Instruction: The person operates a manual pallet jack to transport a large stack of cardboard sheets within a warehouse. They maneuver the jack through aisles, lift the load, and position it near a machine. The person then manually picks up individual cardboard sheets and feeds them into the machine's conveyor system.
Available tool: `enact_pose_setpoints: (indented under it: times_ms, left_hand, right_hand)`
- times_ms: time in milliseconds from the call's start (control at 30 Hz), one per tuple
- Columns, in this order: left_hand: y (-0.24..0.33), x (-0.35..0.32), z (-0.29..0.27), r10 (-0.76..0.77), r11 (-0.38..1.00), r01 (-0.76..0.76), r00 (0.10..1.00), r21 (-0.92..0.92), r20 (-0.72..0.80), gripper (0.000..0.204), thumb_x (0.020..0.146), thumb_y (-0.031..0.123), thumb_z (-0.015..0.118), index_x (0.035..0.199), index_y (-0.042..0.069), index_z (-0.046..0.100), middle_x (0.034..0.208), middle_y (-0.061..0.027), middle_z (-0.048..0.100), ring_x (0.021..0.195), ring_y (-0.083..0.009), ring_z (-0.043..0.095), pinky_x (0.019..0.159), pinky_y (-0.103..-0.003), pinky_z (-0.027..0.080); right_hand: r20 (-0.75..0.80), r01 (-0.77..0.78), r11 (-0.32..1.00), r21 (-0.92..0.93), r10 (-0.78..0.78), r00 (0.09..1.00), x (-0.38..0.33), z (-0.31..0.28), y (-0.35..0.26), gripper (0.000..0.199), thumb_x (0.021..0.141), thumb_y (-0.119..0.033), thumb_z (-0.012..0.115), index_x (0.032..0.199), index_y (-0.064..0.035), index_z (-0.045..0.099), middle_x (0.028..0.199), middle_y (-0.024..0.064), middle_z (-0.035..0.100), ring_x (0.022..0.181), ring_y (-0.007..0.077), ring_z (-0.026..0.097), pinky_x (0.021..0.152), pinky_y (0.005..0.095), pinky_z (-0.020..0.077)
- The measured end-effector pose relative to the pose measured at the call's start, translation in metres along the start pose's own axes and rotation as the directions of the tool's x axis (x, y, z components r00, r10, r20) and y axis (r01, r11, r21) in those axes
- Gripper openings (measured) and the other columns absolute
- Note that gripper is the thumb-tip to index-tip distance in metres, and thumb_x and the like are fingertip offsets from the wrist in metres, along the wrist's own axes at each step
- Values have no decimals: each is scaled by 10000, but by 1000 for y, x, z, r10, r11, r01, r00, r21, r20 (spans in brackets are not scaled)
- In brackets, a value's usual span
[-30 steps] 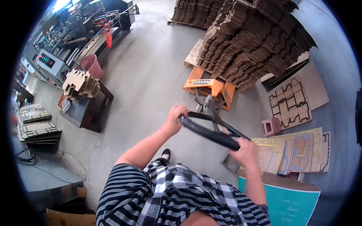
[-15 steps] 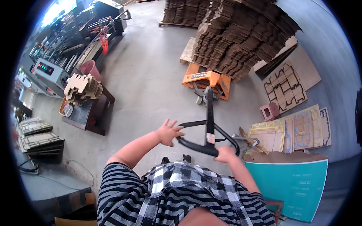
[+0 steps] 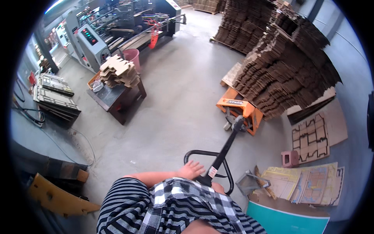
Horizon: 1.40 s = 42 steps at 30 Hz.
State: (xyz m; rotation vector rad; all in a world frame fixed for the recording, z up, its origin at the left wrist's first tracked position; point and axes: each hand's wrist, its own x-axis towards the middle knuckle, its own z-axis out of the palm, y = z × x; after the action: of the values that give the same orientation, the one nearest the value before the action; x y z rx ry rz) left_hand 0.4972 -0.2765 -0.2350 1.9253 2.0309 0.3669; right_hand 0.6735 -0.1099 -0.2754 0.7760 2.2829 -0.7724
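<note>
An orange pallet jack (image 3: 255, 116) stands under a stack of brown die-cut cardboard (image 3: 286, 74) on a wooden pallet (image 3: 231, 74). Its black handle (image 3: 225, 150) slants toward my body and ends in a loop. My left hand (image 3: 191, 170) lies over the near left part of the loop, fingers outstretched, not wrapped around it; whether the palm touches the bar is unclear. My right hand (image 3: 218, 188) is closed on the loop's near right side, its fingers mostly hidden behind the bar and my shirt.
On the left, a dark table (image 3: 117, 100) bears cardboard pieces (image 3: 119, 71), with a pink bucket (image 3: 131, 58) behind it. A machine (image 3: 91, 43) stands at the far left. Against the right wall are cutting boards (image 3: 307, 183), a small pink stool (image 3: 290, 159) and a teal board (image 3: 286, 220).
The handle now reaches closer to my body, tilted, with both hands nearer my waist. My view has turned left, so the surroundings shift rightward. My left hand has moved further over the loop.
</note>
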Motion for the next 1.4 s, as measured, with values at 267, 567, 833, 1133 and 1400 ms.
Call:
enact_pose_setpoints:
  times_ms: [267, 567, 833, 1133, 1400]
  left_hand:
    - [-2, 95, -88, 80, 969, -77, 997, 236, -4, 944, 580, 423, 775, 1370, 81, 387, 1376, -134, 425, 1335, -354, 300, 1095, -545, 180]
    - [-37, 80, -18, -80, 985, -2, 876, 170, 476, 553, 632, 430, 719, 1097, 162, 587, 981, -72, 654, 979, -281, 615, 902, -480, 394]
    - [-57, 92, -23, 36, 989, -123, 731, 80, 682, 508, 679, 457, 714, 1040, 126, 578, 940, -122, 665, 906, -307, 644, 829, -512, 468]
    - [-41, 173, -165, 181, 982, -186, 976, 34, 120, 300, 578, 370, 713, 775, 151, 656, 729, -87, 649, 703, -293, 635, 648, -432, 491]
    - [-85, 54, 4, -42, 972, -78, 868, 220, 495, 306, 642, 375, 664, 855, 157, 638, 804, -61, 674, 787, -274, 658, 711, -439, 499]
  right_hand:
    - [-136, 76, 991, -106, -90, 987, -19, -110, 14, 494, 543, -399, 768, 899, -69, 680, 847, 173, 672, 810, 332, 648, 746, 399, 513]
    - [-267, 51, 999, -14, -53, 962, -15, -42, -8, 367, 597, -338, 669, 886, -112, 655, 867, 144, 668, 830, 347, 642, 747, 453, 514]
    - [-65, 113, 987, -115, -121, 990, -2, -54, -5, 371, 605, -292, 678, 909, -79, 670, 903, 160, 671, 869, 321, 648, 760, 428, 528]
    - [-359, 153, 976, -155, -200, 912, -33, -222, -9, 368, 531, -318, 680, 800, -69, 639, 808, 150, 649, 806, 326, 631, 703, 430, 509]
    - [-308, 189, 981, 45, -166, 937, 9, -9, -31, 275, 625, -223, 630, 828, -38, 615, 810, 174, 656, 786, 360, 643, 698, 467, 519]
